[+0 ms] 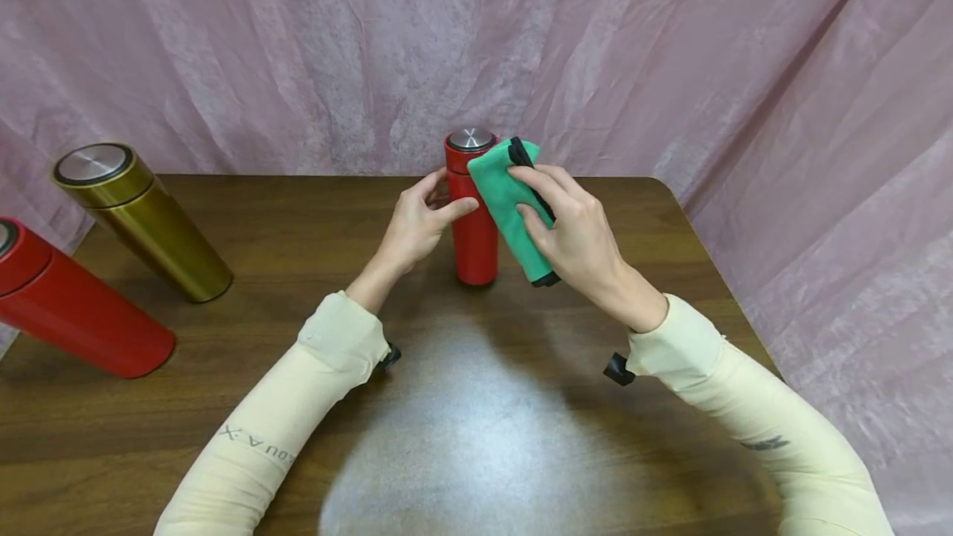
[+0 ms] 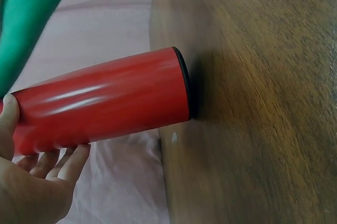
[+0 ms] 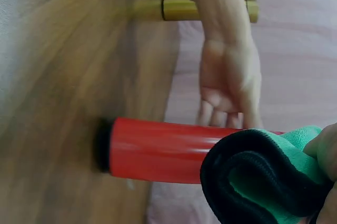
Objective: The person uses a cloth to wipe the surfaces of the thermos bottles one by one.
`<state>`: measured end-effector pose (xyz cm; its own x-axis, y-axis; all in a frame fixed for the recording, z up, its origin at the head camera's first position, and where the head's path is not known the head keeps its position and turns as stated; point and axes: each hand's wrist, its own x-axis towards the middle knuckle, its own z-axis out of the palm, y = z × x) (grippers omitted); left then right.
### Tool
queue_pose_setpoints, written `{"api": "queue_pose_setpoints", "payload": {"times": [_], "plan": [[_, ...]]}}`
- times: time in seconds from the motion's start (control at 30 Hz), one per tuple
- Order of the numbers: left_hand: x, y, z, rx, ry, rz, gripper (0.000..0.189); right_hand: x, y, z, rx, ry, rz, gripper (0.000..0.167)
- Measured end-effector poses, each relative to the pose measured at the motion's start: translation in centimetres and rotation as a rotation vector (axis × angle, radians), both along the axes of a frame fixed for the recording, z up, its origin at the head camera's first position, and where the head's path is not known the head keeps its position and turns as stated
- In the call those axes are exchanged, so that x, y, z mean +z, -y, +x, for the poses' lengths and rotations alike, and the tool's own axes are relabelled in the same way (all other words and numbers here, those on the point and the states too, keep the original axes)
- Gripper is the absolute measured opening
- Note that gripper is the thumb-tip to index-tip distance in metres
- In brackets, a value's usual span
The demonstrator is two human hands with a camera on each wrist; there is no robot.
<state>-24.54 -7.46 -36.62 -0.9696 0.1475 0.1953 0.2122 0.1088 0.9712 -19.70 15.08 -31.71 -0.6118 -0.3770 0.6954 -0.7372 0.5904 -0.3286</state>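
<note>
- Three flasks: one middle red flask (image 1: 476, 251), one left-side red flask (image 1: 89, 313) and one gold flask (image 1: 167, 230)
- One green cloth (image 1: 502, 193), edged in black
- Two hands: one left hand (image 1: 419, 223), one right hand (image 1: 582, 226)
- Two pale sleeves (image 1: 286, 408)
- Two small black wrist pieces (image 1: 619, 369), one per sleeve
- One wooden desk (image 1: 298, 230)

Table (image 1: 484, 445): white glare, lower centre, head view
Red bottle (image 2: 105, 98): highlights, left wrist view
Gold bottle (image 3: 181, 9): blurred, top, right wrist view

The left sleeve (image 1: 241, 466) shows letters (image 1: 256, 442) X and A (the rest is unclear). The right sleeve (image 1: 804, 428) bears an unreadable mark (image 1: 765, 443).
</note>
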Motion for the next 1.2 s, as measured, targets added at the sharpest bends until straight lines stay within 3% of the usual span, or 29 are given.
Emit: {"api": "queue_pose_setpoints", "payload": {"times": [0.3,0.6,0.8,0.97,1.2], "plan": [[0.1,0.1,0.1,0.014,0.010,0.020,0.067,-3.6,-0.4,0.6,-0.027,0.129,0.103,0.042],[0.1,0.1,0.2,0.012,0.012,0.055,0.065,-5.7,-0.9,2.0,-0.048,0.316,0.287,0.043],[0.2,-0.1,0.3,0.001,0.022,0.033,0.068,-6.4,-1.0,2.3,-0.072,0.482,0.419,0.044],[0.1,-0.2,0.2,-0.013,0.038,0.007,0.074,-6.5,-0.9,2.0,-0.047,0.547,0.514,0.042],[-0.3,-0.3,0.3,0.013,0.044,0.051,0.071,-6.3,-1.1,1.3,-0.038,0.677,0.527,0.042]]}}
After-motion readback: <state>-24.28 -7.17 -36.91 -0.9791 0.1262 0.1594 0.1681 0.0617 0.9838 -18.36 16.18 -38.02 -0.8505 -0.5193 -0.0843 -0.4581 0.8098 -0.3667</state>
